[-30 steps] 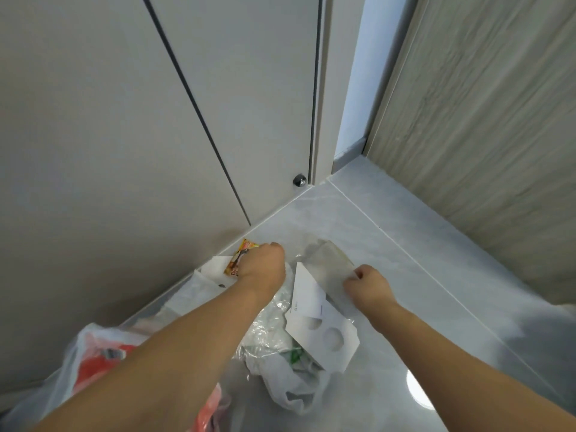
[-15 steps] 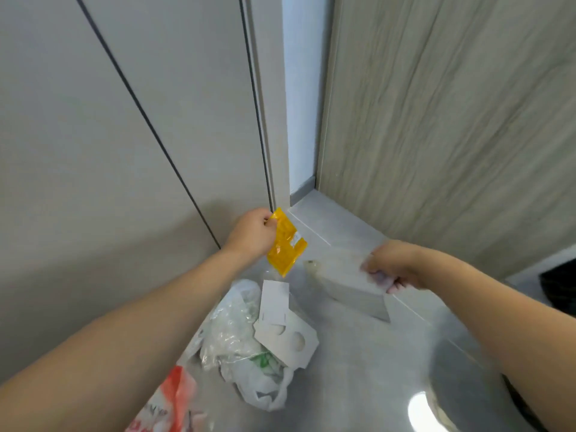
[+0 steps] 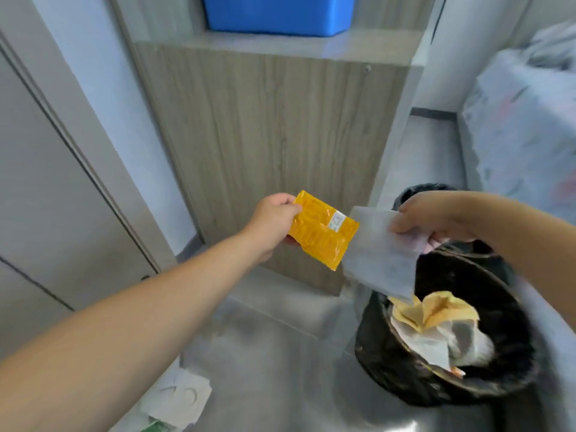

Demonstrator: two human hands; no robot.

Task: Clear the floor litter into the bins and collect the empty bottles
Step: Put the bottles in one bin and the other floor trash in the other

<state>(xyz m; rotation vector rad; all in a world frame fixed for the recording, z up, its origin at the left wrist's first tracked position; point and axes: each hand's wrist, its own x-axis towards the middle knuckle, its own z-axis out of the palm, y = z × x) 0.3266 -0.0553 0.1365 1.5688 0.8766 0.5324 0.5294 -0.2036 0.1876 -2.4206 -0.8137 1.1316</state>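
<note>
The yellow wrapper (image 3: 322, 233) is up off the floor, pinched at its near top corner by the left hand (image 3: 274, 224), thumb on top and fingers curled behind it. Just to the right of that grip, almost touching the wrapper's edge, hangs a pale sheet of paper (image 3: 378, 251), which the right hand (image 3: 433, 219) holds by its upper edge with fingers folded tight round it. Below and a little right of the right-hand grip stands the bin (image 3: 389, 363), lined with a black bag, already holding crumpled yellowish paper (image 3: 436, 310) and some white scraps.

As I see it, the step in hand is the drop into the bin. The paper's lower corner already hangs over the rim, so that grip only needs to open. The wrapper is short of the opening, off to the left of it, and I would carry it further right until it is squarely over the black liner before letting go, since a light foil packet may flutter and land on the floor beside the bin.

Down below the left forearm, more litter lies on the floor: a white card with round cut-outs (image 3: 179, 397) and a bit of green-printed plastic under it. Behind both hands is a wood-grain panel (image 3: 265, 135), with a blue box (image 3: 277, 14) on the ledge above
</note>
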